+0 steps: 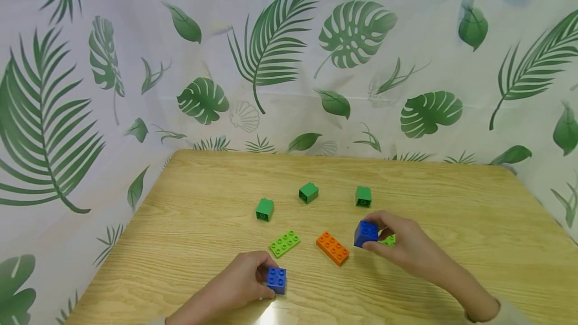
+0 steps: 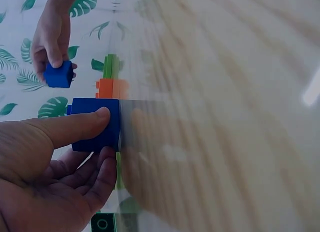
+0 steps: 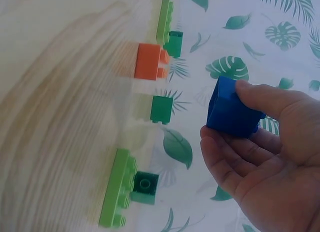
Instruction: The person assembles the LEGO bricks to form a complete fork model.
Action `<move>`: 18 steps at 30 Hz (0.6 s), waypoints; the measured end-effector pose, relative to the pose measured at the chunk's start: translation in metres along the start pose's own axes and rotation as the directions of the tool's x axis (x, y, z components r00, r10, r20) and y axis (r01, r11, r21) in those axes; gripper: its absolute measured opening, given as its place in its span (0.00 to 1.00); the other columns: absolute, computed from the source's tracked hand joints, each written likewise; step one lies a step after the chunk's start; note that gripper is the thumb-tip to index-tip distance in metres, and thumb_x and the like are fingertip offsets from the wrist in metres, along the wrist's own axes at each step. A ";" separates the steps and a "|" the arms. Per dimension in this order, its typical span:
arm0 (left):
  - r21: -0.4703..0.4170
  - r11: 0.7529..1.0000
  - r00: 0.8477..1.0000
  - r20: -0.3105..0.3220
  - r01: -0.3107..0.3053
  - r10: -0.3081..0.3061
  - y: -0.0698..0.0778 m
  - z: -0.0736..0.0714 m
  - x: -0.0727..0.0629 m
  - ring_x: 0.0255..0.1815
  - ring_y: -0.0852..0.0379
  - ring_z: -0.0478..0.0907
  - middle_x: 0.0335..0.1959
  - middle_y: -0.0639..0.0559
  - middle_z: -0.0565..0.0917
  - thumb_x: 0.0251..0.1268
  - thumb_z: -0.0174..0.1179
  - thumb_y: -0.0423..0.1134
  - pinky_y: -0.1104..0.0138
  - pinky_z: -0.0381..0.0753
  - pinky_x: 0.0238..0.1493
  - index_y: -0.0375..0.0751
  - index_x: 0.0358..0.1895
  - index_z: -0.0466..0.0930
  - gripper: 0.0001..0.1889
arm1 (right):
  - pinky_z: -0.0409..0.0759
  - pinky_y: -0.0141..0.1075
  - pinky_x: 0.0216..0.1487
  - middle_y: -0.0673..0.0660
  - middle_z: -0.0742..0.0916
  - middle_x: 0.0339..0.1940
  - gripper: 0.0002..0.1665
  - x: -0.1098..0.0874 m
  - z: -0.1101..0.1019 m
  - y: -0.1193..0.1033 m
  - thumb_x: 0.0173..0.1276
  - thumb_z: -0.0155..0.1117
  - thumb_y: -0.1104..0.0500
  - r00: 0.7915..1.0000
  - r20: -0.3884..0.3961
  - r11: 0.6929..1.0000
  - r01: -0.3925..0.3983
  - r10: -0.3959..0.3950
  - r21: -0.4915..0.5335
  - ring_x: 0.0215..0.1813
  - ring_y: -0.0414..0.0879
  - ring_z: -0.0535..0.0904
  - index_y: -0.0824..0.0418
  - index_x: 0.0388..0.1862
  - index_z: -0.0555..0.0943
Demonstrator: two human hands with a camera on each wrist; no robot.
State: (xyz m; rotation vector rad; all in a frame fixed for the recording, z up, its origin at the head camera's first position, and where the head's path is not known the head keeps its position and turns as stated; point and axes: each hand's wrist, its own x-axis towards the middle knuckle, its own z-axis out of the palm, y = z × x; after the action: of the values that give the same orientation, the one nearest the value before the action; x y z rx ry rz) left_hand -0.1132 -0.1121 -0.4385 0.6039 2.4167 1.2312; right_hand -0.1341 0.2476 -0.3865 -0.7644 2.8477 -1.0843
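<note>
Near the front of the table, my left hand (image 1: pixel 247 279) holds a blue toy brick (image 1: pixel 277 280) between thumb and fingers, its studs facing up. In the left wrist view the thumb lies along the side of that blue brick (image 2: pixel 97 124), whose base is right at the tabletop. My right hand (image 1: pixel 408 244) grips a second blue brick (image 1: pixel 366 233) above the table, and the right wrist view shows this brick (image 3: pixel 235 110) tilted. Between the hands lies an orange brick (image 1: pixel 332 248). A lime green brick (image 1: pixel 285 244) sits just beyond the left hand.
Another lime green brick (image 1: pixel 390 239) is partly hidden behind the right hand. Farther back, three green bricks (image 1: pixel 265 209) lie spread out on the wooden table (image 1: pixel 203 184). A leaf-patterned cloth (image 1: pixel 289 124) hangs behind the table's far edge.
</note>
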 end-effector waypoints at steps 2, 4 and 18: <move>-0.001 1.000 1.000 0.006 -0.001 0.001 0.003 0.003 0.002 0.35 0.63 0.77 0.35 0.57 0.82 0.51 0.79 0.26 0.70 0.79 0.37 0.37 0.44 0.83 0.18 | 0.85 0.39 0.43 0.53 0.87 0.48 0.22 0.001 0.002 -0.003 0.68 0.76 0.58 1.000 0.006 1.000 0.006 -0.006 0.007 0.42 0.40 0.83 0.65 0.56 0.81; 0.004 1.000 1.000 0.011 0.000 0.000 0.005 0.006 0.005 0.35 0.64 0.77 0.35 0.57 0.82 0.51 0.79 0.27 0.71 0.79 0.37 0.37 0.44 0.83 0.18 | 0.86 0.39 0.43 0.53 0.87 0.48 0.22 0.002 0.005 -0.006 0.67 0.76 0.58 1.000 0.010 1.000 0.018 -0.018 0.012 0.42 0.40 0.83 0.65 0.56 0.81; 0.014 1.000 0.999 0.048 0.001 -0.002 0.011 0.014 0.015 0.35 0.65 0.76 0.35 0.59 0.81 0.53 0.79 0.29 0.71 0.78 0.38 0.40 0.46 0.84 0.17 | 0.86 0.40 0.44 0.50 0.88 0.48 0.21 0.003 0.019 -0.031 0.68 0.76 0.55 0.994 0.058 0.994 0.088 -0.092 0.071 0.42 0.39 0.82 0.61 0.56 0.81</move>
State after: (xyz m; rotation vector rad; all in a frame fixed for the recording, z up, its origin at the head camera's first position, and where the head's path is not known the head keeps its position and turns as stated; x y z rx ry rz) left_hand -0.1168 -0.0890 -0.4396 0.6284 2.3879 1.1871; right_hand -0.1204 0.2143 -0.3810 -0.9130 2.7346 -1.1407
